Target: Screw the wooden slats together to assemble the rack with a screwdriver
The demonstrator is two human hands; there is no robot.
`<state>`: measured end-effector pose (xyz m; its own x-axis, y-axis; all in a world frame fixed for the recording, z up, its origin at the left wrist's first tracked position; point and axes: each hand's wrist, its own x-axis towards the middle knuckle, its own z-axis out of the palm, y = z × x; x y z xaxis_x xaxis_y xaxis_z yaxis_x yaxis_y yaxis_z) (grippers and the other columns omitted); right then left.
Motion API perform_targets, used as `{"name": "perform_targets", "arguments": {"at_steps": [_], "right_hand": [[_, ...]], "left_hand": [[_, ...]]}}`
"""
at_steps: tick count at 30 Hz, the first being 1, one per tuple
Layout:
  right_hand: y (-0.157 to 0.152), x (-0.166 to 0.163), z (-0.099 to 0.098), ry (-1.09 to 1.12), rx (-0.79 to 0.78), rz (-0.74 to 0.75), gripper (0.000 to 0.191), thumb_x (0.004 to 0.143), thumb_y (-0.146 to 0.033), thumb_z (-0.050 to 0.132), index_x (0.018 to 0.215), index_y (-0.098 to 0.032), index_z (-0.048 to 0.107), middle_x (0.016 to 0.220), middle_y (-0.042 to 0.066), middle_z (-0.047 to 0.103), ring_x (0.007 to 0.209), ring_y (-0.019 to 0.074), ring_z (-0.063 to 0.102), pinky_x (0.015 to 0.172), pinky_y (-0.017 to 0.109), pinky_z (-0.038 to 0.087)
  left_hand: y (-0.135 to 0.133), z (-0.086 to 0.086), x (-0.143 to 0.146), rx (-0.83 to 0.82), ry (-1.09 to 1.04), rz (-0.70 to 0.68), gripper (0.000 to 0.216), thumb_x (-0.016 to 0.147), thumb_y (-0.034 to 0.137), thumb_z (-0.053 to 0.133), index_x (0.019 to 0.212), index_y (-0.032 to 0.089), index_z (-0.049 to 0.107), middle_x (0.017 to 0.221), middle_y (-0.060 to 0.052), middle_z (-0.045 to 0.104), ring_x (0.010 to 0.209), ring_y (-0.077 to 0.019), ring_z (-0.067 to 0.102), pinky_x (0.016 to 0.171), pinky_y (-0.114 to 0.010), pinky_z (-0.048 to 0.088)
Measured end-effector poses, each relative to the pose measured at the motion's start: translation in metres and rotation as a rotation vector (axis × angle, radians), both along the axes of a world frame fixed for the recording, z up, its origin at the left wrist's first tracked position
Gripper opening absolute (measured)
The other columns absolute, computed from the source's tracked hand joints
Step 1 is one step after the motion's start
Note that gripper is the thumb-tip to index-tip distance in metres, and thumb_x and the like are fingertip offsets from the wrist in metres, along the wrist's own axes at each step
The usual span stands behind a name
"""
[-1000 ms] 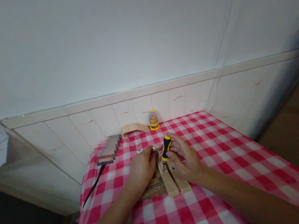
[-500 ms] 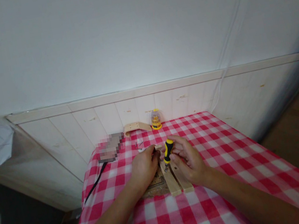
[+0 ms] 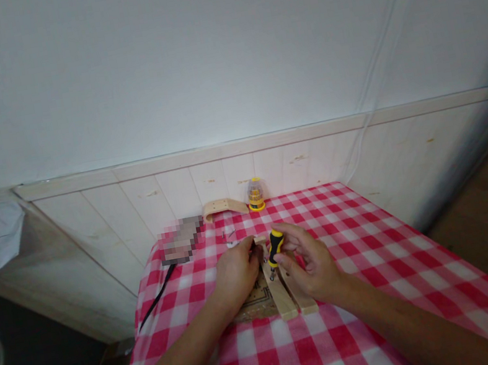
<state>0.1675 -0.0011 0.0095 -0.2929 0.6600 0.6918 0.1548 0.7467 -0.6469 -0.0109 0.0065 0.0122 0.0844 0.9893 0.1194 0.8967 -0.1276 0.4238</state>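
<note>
My right hand (image 3: 311,258) is closed around the handle of a yellow and black screwdriver (image 3: 276,247). The screwdriver stands nearly upright, its tip at a screw in a pale wooden bar (image 3: 285,304). Beside that bar lies a second wooden bar (image 3: 308,305), partly under my right hand. My left hand (image 3: 237,273) has its fingers bent and pressed at the far end of the first bar; what its fingertips grip is hidden. Below my left hand lies a flat brown piece with black line markings (image 3: 258,301).
Several screws (image 3: 229,234) lie beyond my left hand. A bent wooden piece (image 3: 224,207) and a yellow bit holder with a clear cover (image 3: 255,195) stand by the wall. A blurred-out object (image 3: 183,240) with a black cord lies at left on the checked tablecloth (image 3: 370,336).
The screwdriver's handle has turned slightly in my right hand, its tip staying at the same place on the bar. The view has shifted a little; my left hand holds its place.
</note>
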Motion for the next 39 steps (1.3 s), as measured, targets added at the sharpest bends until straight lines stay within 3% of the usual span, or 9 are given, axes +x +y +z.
{"name": "perform_targets", "arguments": {"at_steps": [10,29,35,39], "right_hand": [[0.002,0.000,-0.001,0.007,0.020,-0.066,0.047,0.090,-0.023,0.066,0.134,-0.027,0.053,0.115,0.009,0.071,0.091,0.0205,0.074,0.079,0.033,0.063],[0.003,-0.002,-0.001,0.062,0.042,-0.042,0.048,0.091,-0.019,0.063,0.136,-0.028,0.049,0.108,0.006,0.072,0.085,0.0174,0.073,0.078,0.031,0.063],[0.007,-0.003,-0.004,0.096,0.072,-0.170,0.050,0.090,-0.017,0.064,0.137,-0.027,0.049,0.104,0.005,0.074,0.087,0.0180,0.074,0.079,0.033,0.063],[0.013,-0.005,-0.008,0.173,0.042,-0.169,0.045,0.092,-0.018,0.064,0.134,-0.027,0.050,0.105,0.005,0.074,0.090,0.0186,0.075,0.082,0.034,0.064]], "left_hand": [[0.001,-0.002,0.000,-0.018,-0.011,0.002,0.031,0.099,0.037,0.043,0.121,0.025,0.061,0.100,-0.007,0.076,0.094,-0.0228,0.071,0.071,-0.028,0.043],[0.001,-0.003,-0.001,0.015,0.000,-0.002,0.029,0.099,0.037,0.042,0.115,0.024,0.062,0.098,-0.007,0.076,0.090,-0.0231,0.072,0.068,-0.028,0.041],[-0.001,-0.003,-0.001,0.036,0.007,-0.008,0.030,0.099,0.039,0.039,0.109,0.023,0.063,0.094,-0.007,0.076,0.088,-0.0236,0.072,0.065,-0.028,0.040],[-0.001,-0.004,-0.001,0.054,0.036,-0.014,0.028,0.099,0.038,0.039,0.106,0.023,0.062,0.092,-0.007,0.076,0.086,-0.0240,0.071,0.065,-0.029,0.040]]}}
